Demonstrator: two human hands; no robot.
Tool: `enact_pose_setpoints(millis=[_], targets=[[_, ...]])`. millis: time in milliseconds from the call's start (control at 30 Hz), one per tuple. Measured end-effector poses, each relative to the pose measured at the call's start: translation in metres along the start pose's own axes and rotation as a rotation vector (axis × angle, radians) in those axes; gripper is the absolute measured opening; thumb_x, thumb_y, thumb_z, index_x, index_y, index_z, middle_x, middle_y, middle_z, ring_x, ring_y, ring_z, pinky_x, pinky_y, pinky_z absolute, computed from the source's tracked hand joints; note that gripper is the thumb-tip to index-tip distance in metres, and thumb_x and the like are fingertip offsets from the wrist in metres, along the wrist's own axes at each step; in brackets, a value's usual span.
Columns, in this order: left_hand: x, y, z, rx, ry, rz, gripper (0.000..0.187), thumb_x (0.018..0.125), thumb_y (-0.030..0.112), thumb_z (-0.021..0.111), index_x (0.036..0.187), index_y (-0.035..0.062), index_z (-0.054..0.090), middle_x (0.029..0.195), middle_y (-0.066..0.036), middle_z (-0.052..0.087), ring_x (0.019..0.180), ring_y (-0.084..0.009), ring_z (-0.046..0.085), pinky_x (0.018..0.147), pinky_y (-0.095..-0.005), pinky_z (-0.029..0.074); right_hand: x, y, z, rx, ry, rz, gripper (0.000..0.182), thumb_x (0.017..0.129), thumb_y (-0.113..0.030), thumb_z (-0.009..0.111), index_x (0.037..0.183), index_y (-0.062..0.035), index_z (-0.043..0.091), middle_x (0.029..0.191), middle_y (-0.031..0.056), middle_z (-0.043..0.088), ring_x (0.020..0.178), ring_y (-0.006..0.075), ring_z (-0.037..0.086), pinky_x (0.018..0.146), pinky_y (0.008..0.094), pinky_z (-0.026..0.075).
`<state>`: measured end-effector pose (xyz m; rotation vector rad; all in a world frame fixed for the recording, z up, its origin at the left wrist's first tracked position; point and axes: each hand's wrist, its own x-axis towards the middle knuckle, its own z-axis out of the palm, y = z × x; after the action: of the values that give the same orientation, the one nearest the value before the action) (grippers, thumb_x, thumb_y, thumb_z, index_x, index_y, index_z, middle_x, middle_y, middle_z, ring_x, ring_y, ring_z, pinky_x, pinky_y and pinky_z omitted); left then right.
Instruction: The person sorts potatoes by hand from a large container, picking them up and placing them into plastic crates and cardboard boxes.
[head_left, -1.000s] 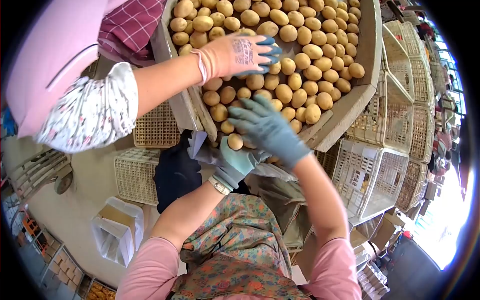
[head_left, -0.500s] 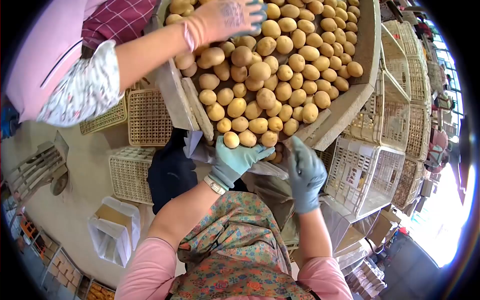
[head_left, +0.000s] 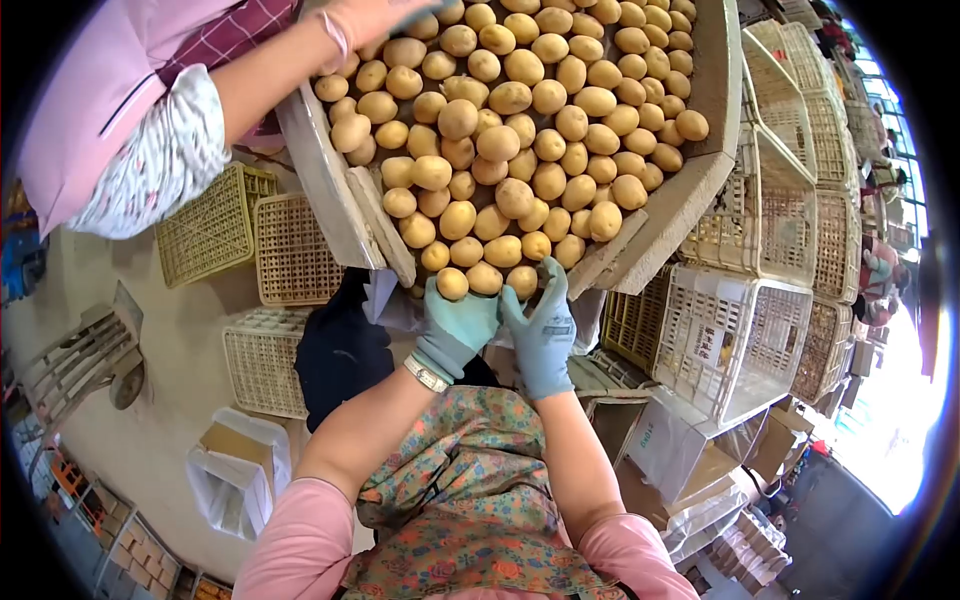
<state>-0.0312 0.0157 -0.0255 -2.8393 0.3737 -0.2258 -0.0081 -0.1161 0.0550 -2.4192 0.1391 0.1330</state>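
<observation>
Many yellow potatoes [head_left: 495, 143] cover a sloping wooden chute that narrows toward me. At its near end, my gloved left hand [head_left: 460, 325] cups two potatoes [head_left: 468, 281] against its fingers; part of the fingers is hidden beneath them. Close beside it is my right hand [head_left: 543, 335], also in a blue-grey glove. Its thumb and fingers curve around another potato [head_left: 521, 280] at the chute's mouth. A co-worker's gloved hand [head_left: 370, 18] reaches over the potatoes at the upper left, its fingertips cut off by the frame.
Wooden side boards [head_left: 335, 190] frame the chute. Stacked plastic crates [head_left: 706, 340] stand to the right, and more crates [head_left: 298, 250] stand on the left. A lined box [head_left: 240, 470] sits on the floor at lower left, near a wooden rack [head_left: 80, 355].
My right hand has moved left and inward, from beside the chute to a potato at its mouth. My left thumb has drawn in. The co-worker's hand has shifted up and left.
</observation>
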Motion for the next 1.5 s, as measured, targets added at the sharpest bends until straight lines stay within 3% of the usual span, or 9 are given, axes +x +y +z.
enact_pose_setpoints(millis=[100,200,333,533,700,1000,1133,1267,1500], targets=[[-0.003,0.016,0.009,2.428,0.029,0.324,0.063,0.107,0.053,0.036,0.154,0.0124,0.041,0.160,-0.011,0.046,0.148,-0.0265,0.043,0.123,-0.0481,0.035,-0.008,-0.007,-0.009,0.051,0.051,-0.330,0.038,0.091,-0.008,0.063,0.128,0.0015,0.059,0.125,0.0212,0.062,0.113,0.0396,0.062,0.098,0.0472,0.052],[-0.004,0.005,0.002,2.427,0.142,0.390,0.081,0.101,0.066,0.033,0.158,0.0082,0.036,0.162,-0.017,0.039,0.148,-0.0357,0.041,0.125,-0.0504,0.033,-0.009,-0.008,0.014,0.075,-0.012,-0.266,0.041,0.091,-0.011,0.063,0.131,-0.0022,0.061,0.124,0.0225,0.062,0.108,0.0412,0.062,0.097,0.0480,0.051],[0.008,0.001,-0.019,2.642,0.144,1.181,0.083,0.100,0.070,0.032,0.156,0.0086,0.041,0.152,-0.016,0.051,0.137,-0.0325,0.054,0.116,-0.0487,0.045,0.001,-0.034,0.017,-0.152,-0.153,-0.110,0.049,0.088,-0.021,0.075,0.135,-0.0132,0.063,0.115,0.0167,0.064,0.106,0.0366,0.066,0.088,0.0459,0.056],[-0.005,0.004,0.015,2.557,0.114,0.321,0.067,0.106,0.059,0.036,0.151,0.0102,0.047,0.151,-0.013,0.054,0.138,-0.0289,0.054,0.117,-0.0446,0.044,0.004,-0.018,0.012,-0.195,-0.186,-0.184,0.051,0.086,-0.025,0.080,0.133,-0.0170,0.064,0.115,0.0106,0.066,0.100,0.0318,0.068,0.085,0.0432,0.057],[0.016,-0.003,-0.021,2.264,0.062,0.677,0.091,0.099,0.068,0.040,0.161,0.0048,0.024,0.168,-0.021,0.017,0.156,-0.0497,0.017,0.123,-0.0724,0.027,-0.058,-0.009,-0.058,-0.185,-0.075,-0.198,0.047,0.082,-0.018,0.082,0.126,-0.0164,0.068,0.118,0.0104,0.070,0.106,0.0318,0.070,0.089,0.0416,0.059],[0.027,-0.009,-0.035,2.214,0.078,0.901,0.074,0.103,0.056,0.042,0.157,0.0063,0.036,0.163,-0.019,0.032,0.154,-0.0454,0.024,0.125,-0.0727,0.022,-0.179,0.237,-0.410,-1.270,0.114,0.423,0.054,0.085,-0.010,0.072,0.138,-0.0137,0.061,0.123,0.0183,0.065,0.117,0.0393,0.060,0.100,0.0501,0.050],[0.030,-0.012,-0.039,2.202,0.087,0.941,0.073,0.103,0.056,0.043,0.156,0.0058,0.037,0.158,-0.019,0.037,0.151,-0.0453,0.029,0.124,-0.0731,0.023,-0.085,0.138,-0.329,-1.268,0.040,0.265,0.046,0.087,-0.013,0.073,0.131,-0.0080,0.062,0.133,0.0156,0.062,0.125,0.0361,0.058,0.110,0.0451,0.045],[0.013,0.004,-0.018,2.346,0.029,0.502,0.087,0.098,0.065,0.042,0.158,0.0027,0.030,0.159,-0.024,0.031,0.151,-0.0500,0.026,0.129,-0.0670,0.019,-0.018,0.011,-0.135,-0.739,0.140,-0.627,0.037,0.084,-0.011,0.072,0.120,-0.0181,0.070,0.125,0.0026,0.069,0.121,0.0254,0.065,0.119,0.0603,0.034],[0.010,-0.007,-0.014,2.445,0.125,0.857,0.071,0.103,0.061,0.039,0.157,0.0144,0.042,0.159,-0.011,0.046,0.147,-0.0329,0.042,0.121,-0.0516,0.035,0.063,-0.024,-0.007,-0.706,-0.055,-0.692,0.039,0.082,-0.019,0.072,0.119,-0.0120,0.063,0.120,0.0050,0.066,0.123,0.0260,0.058,0.117,0.0662,0.034]])
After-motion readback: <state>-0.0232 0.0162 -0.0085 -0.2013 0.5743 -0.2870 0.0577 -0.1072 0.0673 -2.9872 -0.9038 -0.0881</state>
